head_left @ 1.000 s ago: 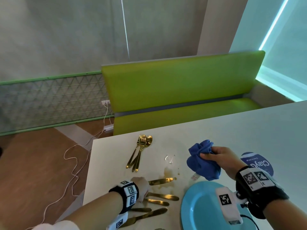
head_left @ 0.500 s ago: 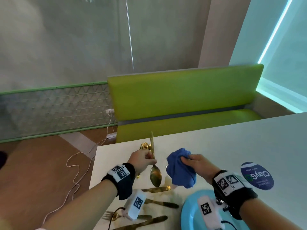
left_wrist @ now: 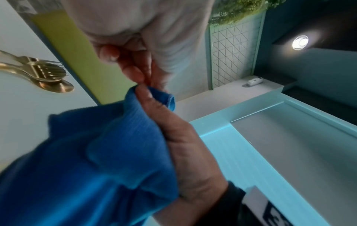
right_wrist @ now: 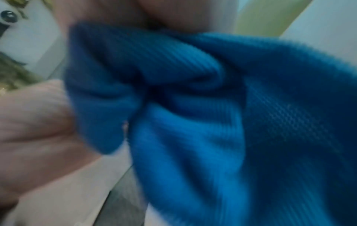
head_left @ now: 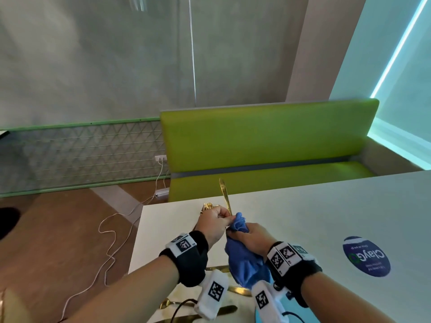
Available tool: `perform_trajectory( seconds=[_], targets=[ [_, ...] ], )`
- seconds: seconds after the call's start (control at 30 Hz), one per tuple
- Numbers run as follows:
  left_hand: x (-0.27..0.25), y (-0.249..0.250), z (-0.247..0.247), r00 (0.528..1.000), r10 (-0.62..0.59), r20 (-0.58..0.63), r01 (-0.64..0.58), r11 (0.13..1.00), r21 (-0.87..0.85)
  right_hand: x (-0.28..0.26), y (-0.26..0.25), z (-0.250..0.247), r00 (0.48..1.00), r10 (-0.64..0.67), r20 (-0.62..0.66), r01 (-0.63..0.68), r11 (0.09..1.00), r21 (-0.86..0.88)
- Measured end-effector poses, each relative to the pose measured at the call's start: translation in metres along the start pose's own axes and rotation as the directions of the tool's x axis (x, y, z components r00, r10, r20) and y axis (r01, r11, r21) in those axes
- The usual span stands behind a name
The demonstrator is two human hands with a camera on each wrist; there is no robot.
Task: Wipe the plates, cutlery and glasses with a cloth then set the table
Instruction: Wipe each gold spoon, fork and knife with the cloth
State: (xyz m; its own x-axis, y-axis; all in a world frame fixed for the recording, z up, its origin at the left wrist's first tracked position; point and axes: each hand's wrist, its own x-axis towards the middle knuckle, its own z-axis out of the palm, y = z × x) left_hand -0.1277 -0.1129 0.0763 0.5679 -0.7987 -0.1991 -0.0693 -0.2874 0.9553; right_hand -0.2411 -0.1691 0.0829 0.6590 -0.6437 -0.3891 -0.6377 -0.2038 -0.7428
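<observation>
Gold knives (head_left: pixel 227 310) are seen lying on the desk (head_left: pixel 303 213) nearest the body, under the wrists, beside a blue plate edge (head_left: pixel 257 319). Above them the blue cloth (head_left: pixel 245 257) is gripped by the right hand (head_left: pixel 253 237), fingers curled round it. The cloth is wrapped over the lower end of a gold spoon (head_left: pixel 225 194); its bowl cannot be seen. The spoon handle is pinched by the left hand (head_left: pixel 213 223) and held upright, above the desk. More gold cutlery (left_wrist: pixel 44 75) is left near the far edge. A green bench (head_left: pixel 268 145) is seen beyond.

Forks (left_wrist: pixel 44 68) likely atop spoons, table's (head_left: pixel 303 217) far-left corner, bench (head_left: pixel 268 148) behind
</observation>
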Motion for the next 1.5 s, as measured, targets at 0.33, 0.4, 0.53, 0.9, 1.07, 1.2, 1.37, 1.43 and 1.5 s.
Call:
perform_trajectory(
  seconds=[0.33,0.4,0.53,0.9,1.07,1.2,1.37,1.43,1.5],
  targets=[
    [-0.003,0.002,0.001,1.000,0.007,-0.021,-0.002,0.977,0.212,0.000,0.007,-0.021,1.000,-0.003,0.019,0.007,0.978,-0.208],
    [0.001,0.007,-0.010,0.993,0.098,-0.070,-0.044,0.834,0.551,-0.005,0.002,-0.029,0.999,-0.027,0.021,0.033,0.941,-0.338],
    [0.006,0.007,-0.031,0.894,0.378,0.243,-0.352,0.254,0.901,-0.004,0.003,-0.038,0.995,-0.020,0.099,0.060,0.906,-0.420],
    [0.001,0.004,-0.030,0.969,-0.029,0.246,-0.169,0.649,0.741,0.013,0.014,-0.080,0.957,-0.021,-0.291,-0.017,0.992,-0.127],
    [-0.008,0.004,-0.016,0.967,-0.172,0.190,0.110,0.948,0.299,0.015,0.021,-0.069,0.903,0.194,-0.382,0.045,0.844,0.535],
    [-0.015,0.012,0.011,0.970,-0.115,0.212,0.090,0.988,0.127,0.019,0.005,-0.040,0.938,0.210,-0.276,0.031,0.742,0.670],
    [-0.014,0.019,0.022,0.977,-0.078,0.199,0.073,0.997,0.033,0.014,-0.008,-0.027,0.951,0.133,-0.280,0.073,0.782,0.619],
    [-0.018,0.016,0.019,0.961,-0.070,0.267,0.062,0.997,0.038,0.014,-0.008,-0.034,0.934,0.116,-0.338,0.095,0.831,0.547],
    [-0.024,0.011,0.019,0.937,-0.093,0.337,0.080,0.995,0.053,0.019,-0.006,-0.042,0.903,0.125,-0.410,0.113,0.853,0.510]
  ],
)
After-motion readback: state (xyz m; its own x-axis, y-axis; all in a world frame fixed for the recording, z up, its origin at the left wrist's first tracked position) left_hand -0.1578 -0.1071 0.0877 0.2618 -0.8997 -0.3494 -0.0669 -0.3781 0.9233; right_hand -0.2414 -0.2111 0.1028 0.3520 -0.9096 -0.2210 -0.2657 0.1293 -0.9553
